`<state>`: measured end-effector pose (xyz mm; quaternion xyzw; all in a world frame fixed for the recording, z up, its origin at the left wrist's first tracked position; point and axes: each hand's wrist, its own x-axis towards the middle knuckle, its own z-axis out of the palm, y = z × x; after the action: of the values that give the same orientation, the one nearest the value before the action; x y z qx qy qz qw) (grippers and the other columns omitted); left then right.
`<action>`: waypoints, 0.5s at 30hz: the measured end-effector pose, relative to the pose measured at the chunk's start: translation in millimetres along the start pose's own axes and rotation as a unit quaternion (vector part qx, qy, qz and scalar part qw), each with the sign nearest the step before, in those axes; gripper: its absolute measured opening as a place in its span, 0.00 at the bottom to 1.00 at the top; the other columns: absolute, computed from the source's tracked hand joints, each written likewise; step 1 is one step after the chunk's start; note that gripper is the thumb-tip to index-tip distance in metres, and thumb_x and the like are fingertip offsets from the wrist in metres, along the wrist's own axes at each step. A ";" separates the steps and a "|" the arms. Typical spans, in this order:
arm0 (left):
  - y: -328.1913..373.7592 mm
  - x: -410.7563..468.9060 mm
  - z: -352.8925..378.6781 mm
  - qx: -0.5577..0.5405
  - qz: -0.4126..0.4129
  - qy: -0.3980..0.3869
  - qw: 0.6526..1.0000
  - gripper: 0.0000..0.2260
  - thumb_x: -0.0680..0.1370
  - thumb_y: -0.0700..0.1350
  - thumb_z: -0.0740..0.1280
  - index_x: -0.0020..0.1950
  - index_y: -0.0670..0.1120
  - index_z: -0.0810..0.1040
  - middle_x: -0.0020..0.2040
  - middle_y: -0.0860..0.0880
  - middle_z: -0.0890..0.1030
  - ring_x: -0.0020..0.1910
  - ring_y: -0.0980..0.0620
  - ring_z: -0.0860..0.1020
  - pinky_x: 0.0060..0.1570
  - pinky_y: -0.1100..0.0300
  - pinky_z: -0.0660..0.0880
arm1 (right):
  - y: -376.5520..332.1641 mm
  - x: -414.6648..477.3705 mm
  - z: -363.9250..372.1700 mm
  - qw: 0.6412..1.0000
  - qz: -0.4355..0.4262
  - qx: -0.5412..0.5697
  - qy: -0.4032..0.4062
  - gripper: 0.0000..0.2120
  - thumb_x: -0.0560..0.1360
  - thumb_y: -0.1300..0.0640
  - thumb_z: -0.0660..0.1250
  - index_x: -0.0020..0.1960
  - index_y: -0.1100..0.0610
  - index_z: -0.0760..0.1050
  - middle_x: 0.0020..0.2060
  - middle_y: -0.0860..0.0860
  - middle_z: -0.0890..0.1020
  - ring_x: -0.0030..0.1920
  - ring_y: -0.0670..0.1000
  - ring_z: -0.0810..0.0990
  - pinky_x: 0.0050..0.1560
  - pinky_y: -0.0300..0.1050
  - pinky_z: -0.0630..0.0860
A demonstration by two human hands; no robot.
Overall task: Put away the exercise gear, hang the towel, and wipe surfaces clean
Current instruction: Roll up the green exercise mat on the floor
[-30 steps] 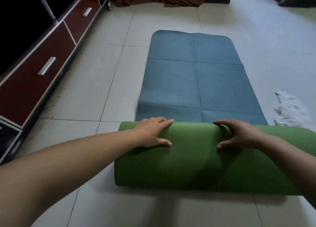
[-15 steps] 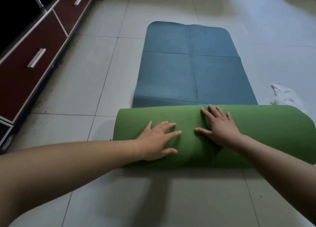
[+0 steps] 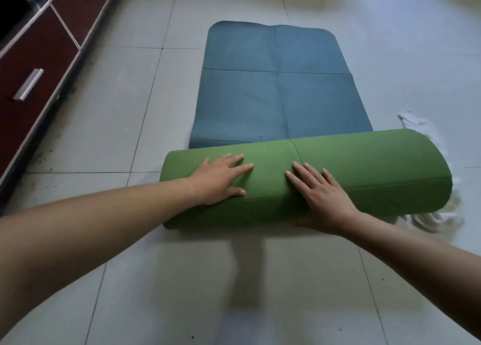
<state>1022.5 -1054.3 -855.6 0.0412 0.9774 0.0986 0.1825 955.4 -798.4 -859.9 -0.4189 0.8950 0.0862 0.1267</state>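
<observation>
Exercise mat (image 3: 273,89): on tiled floor (image 3: 117,105), near end rolled green, roll axis left-right, flat blue part pointing away. Left hand (image 3: 221,179), right hand (image 3: 321,197): flat, fingers spread, pressing roll.

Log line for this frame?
yoga mat: part rolled, green outside | left hand: flat on roll | right hand: flat on roll | white towel: beside roll's right end

Mostly hidden and blurred: white towel (image 3: 434,218) behind mat roll (image 3: 364,173) right end; cabinet (image 3: 39,58) cropped at left edge.
</observation>
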 end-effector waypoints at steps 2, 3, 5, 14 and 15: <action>7.2 -1.8 2.3 0.004 0.015 0.015 1.000 0.32 0.76 0.62 0.60 0.76 0.57 0.52 0.78 0.51 0.51 0.76 0.49 0.50 0.72 0.41 0.54 | 5.2 9.2 -1.3 1.000 0.003 -0.013 0.012 0.51 0.68 0.34 0.65 0.76 0.50 0.37 0.76 0.52 0.42 0.76 0.53 0.43 0.73 0.54 0.44; 11.2 -2.5 5.0 0.009 0.016 0.018 1.000 0.35 0.75 0.64 0.61 0.76 0.55 0.51 0.78 0.51 0.50 0.76 0.48 0.50 0.72 0.41 0.54 | 7.3 15.3 -3.3 1.000 0.004 -0.015 0.015 0.50 0.68 0.34 0.65 0.76 0.51 0.39 0.77 0.52 0.44 0.76 0.53 0.45 0.73 0.54 0.46; 16.7 -2.2 9.8 0.027 0.005 0.019 0.999 0.41 0.71 0.66 0.63 0.77 0.53 0.47 0.78 0.50 0.48 0.76 0.47 0.48 0.72 0.42 0.53 | 9.6 26.7 -8.2 1.000 0.004 -0.012 0.017 0.49 0.68 0.34 0.66 0.77 0.51 0.43 0.76 0.52 0.50 0.76 0.53 0.50 0.72 0.53 0.51; 13.6 1.7 7.5 0.031 0.029 0.043 0.998 0.43 0.66 0.59 0.74 0.74 0.53 0.56 0.70 0.50 0.66 0.67 0.48 0.66 0.62 0.55 0.68 | 9.1 26.4 -10.6 0.997 -0.009 0.041 0.060 0.34 0.68 0.40 0.70 0.70 0.51 0.66 0.65 0.49 0.73 0.64 0.54 0.72 0.60 0.48 0.66; 13.8 0.0 6.3 0.022 0.029 0.047 0.998 0.41 0.67 0.58 0.74 0.74 0.53 0.58 0.69 0.51 0.68 0.66 0.48 0.68 0.59 0.56 0.69 | 9.1 24.4 -12.0 0.997 -0.008 0.043 0.065 0.33 0.68 0.40 0.71 0.69 0.51 0.67 0.64 0.49 0.75 0.62 0.54 0.73 0.59 0.48 0.67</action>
<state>1025.5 -1039.7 -858.6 0.0686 0.9852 0.0840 0.1325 931.5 -813.5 -855.3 -0.4250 0.9008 0.0189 0.0866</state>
